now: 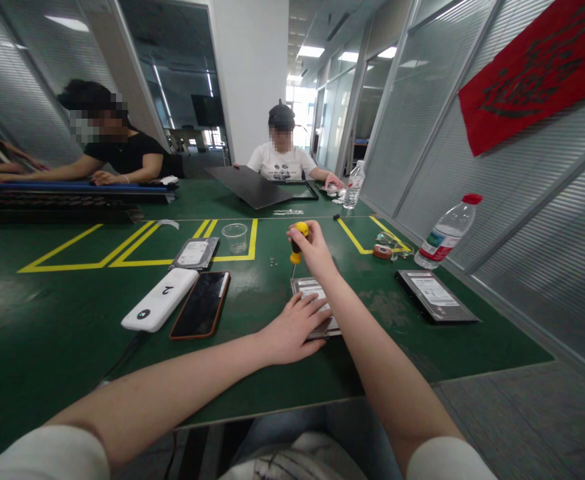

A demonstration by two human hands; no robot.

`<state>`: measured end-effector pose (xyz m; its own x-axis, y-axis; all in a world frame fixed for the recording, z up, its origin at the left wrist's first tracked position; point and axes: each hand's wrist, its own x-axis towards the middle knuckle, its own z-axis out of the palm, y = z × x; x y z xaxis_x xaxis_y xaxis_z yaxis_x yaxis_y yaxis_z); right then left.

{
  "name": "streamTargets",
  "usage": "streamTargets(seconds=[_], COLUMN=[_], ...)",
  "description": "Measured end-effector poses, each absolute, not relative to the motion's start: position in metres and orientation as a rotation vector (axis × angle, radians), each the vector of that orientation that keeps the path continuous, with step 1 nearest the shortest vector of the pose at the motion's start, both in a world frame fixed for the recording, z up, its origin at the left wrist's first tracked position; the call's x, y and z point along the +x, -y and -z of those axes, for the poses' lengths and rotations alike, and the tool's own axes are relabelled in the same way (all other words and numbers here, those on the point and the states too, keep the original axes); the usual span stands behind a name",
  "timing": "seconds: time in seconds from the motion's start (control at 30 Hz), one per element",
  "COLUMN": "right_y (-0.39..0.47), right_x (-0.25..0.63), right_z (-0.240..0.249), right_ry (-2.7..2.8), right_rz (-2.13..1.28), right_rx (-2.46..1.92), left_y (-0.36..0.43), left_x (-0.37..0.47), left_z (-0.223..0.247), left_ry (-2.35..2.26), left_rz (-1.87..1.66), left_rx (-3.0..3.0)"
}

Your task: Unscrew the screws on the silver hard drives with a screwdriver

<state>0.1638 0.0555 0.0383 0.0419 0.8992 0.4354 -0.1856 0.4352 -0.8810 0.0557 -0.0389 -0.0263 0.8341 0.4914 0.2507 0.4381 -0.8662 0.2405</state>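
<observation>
My right hand grips a yellow and black screwdriver by its handle. The screwdriver stands nearly upright, its thin shaft reaching down to the far left corner of a hard drive. Across the drive's labelled top lies my left hand, flat with the fingers stretched out, pressing on it. Part of the drive is hidden under my left hand and right forearm. Several tiny screws lie on the green table just left of the screwdriver.
To the left are a phone, a white power bank, another hard drive and a clear plastic cup. On the right are a third hard drive, a water bottle and a tape roll. Two people sit across the table.
</observation>
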Motion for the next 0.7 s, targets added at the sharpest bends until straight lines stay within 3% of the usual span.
streamTargets(seconds=[0.7], right_y=[-0.0596], right_x=[0.1642], right_z=[-0.0344], right_ry=[1.216], right_rz=[-1.079], right_rx=[-0.67], left_y=[0.0401], left_x=[0.0563], left_z=[0.0245], left_ry=[-0.729], left_rz=[-0.446], left_rx=[2.836])
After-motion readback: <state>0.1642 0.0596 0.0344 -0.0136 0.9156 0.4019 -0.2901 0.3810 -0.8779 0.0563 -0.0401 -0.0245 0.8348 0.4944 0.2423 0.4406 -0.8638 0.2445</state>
